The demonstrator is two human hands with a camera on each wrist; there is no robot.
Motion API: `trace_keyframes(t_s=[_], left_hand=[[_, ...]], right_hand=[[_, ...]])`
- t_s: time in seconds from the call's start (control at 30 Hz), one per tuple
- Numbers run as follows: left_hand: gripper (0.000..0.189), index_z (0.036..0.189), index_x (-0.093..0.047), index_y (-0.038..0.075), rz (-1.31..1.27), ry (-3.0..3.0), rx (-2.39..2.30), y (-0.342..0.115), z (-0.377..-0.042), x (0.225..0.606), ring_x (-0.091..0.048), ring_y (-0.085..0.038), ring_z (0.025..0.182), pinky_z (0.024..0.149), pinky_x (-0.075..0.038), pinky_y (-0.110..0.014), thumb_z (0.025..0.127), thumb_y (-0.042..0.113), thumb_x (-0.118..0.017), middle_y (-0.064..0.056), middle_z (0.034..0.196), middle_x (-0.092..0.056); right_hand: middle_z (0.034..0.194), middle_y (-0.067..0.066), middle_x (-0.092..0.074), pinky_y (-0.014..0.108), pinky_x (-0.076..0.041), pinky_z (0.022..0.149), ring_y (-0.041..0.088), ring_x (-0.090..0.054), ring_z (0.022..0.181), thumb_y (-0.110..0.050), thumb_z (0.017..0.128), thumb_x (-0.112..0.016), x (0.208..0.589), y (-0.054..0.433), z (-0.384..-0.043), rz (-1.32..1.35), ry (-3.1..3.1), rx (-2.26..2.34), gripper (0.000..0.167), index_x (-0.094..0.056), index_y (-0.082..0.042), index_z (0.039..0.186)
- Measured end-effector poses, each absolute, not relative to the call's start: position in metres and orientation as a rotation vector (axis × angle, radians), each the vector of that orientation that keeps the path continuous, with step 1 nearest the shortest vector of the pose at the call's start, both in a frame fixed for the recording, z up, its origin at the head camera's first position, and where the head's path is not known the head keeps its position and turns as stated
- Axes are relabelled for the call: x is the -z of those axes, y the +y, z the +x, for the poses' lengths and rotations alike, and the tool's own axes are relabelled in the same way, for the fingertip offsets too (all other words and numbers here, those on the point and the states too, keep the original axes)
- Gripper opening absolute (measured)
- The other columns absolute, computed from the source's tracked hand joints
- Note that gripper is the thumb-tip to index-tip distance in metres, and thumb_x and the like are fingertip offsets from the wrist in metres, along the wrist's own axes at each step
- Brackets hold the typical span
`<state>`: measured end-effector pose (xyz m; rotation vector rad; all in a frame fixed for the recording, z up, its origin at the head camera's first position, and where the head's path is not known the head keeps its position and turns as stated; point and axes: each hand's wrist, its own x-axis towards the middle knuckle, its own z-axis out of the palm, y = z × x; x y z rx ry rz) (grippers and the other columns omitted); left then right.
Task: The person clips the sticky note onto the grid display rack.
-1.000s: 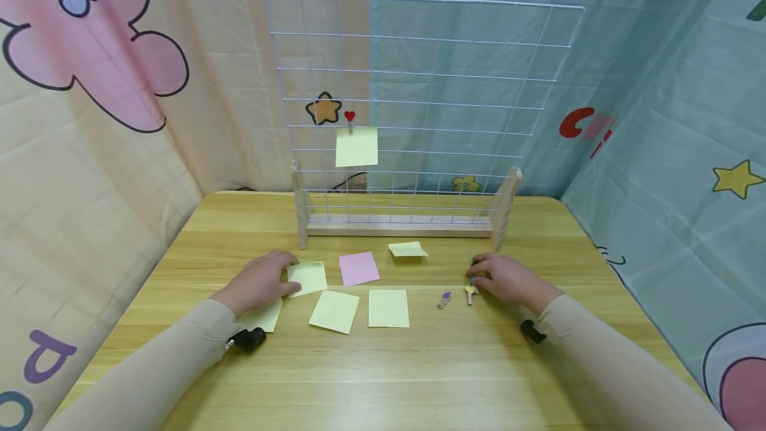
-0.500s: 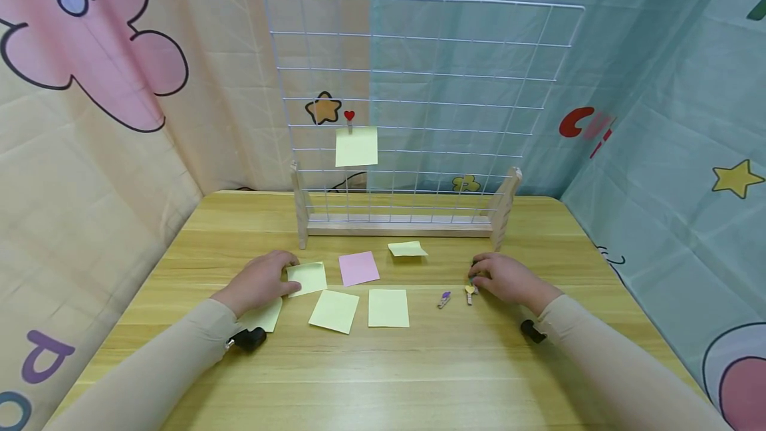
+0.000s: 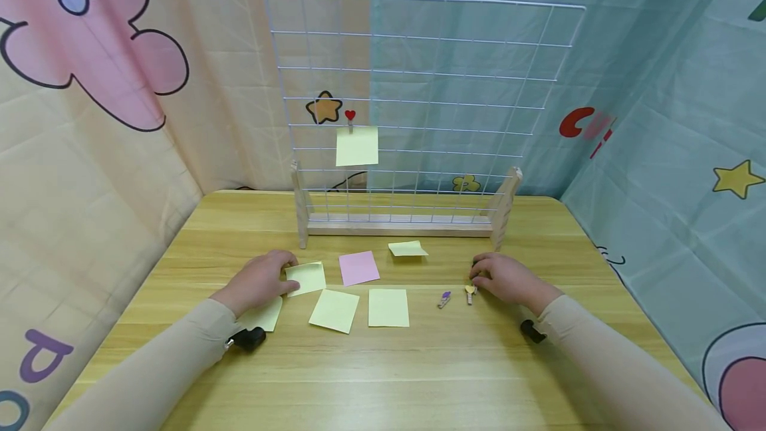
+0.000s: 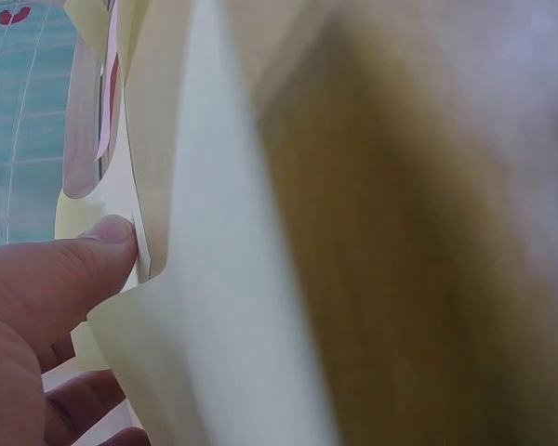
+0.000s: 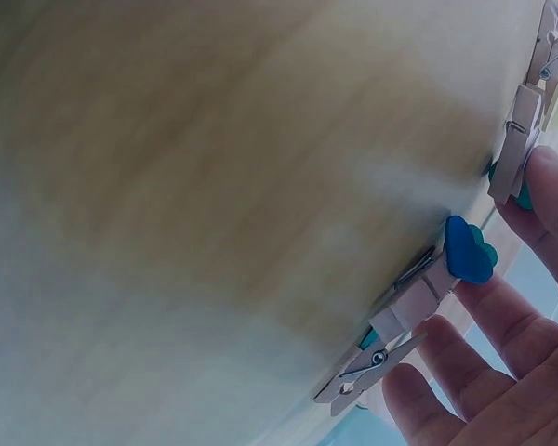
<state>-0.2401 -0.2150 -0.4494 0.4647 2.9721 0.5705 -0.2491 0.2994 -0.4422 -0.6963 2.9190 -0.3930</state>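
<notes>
My left hand (image 3: 260,279) is at the left edge of a pale yellow sticky note (image 3: 309,278); in the left wrist view its thumb (image 4: 102,242) and fingers pinch the paper's edge. Another yellow note (image 3: 263,316) lies partly under that wrist. To the right, my right hand (image 3: 505,278) bends down to the table. In the right wrist view its thumb and index finger pinch the teal end of a small wooden clothespin (image 5: 513,149). Beside the other fingers lies a clothespin with a blue decoration (image 5: 467,251). Left of the hand are purple (image 3: 444,299) and yellow-topped (image 3: 469,293) clothespins.
A white wire grid (image 3: 431,75) stands upright in a wooden base (image 3: 401,226). A red-heart clip (image 3: 350,116) holds one yellow note (image 3: 357,146) on it. A pink note (image 3: 359,268) and several yellow notes (image 3: 388,308) lie on the table. Printed curtains surround it.
The teal top between my right fingers, seen earlier in the head view, is now hidden by the hand. The left-hand note has shifted very slightly left; otherwise both hands stay in place.
</notes>
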Motion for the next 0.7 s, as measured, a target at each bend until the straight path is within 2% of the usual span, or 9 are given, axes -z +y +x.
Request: trace_keyframes(t_s=[0.23,0.7], left_hand=[[0.032,0.115,-0.067,0.012,0.454,2.968,-0.595,-0.2157,-0.2401,0.449,-0.058,-0.021,0.088,0.078,-0.049,-0.037,0.093,0.03,-0.081,-0.004,0.109,-0.068],[0.031,0.116,-0.067,0.011,0.447,2.96,-0.6,-0.2169,-0.2384,0.4495,-0.059,-0.021,0.091,0.081,-0.05,-0.039,0.095,0.031,-0.079,-0.004,0.11,-0.068]], right_hand=[[0.138,0.025,-0.065,0.061,-0.049,0.109,0.046,-0.062,0.129,-0.016,0.102,-0.069,0.4413,0.2992,-0.2477,-0.696,2.921,0.395,0.013,-0.079,-0.011,0.107],[0.136,0.024,-0.066,0.06,-0.049,0.109,0.045,-0.063,0.128,-0.018,0.101,-0.071,0.4412,0.2979,-0.2467,-0.697,2.928,0.395,0.011,-0.08,-0.013,0.104]])
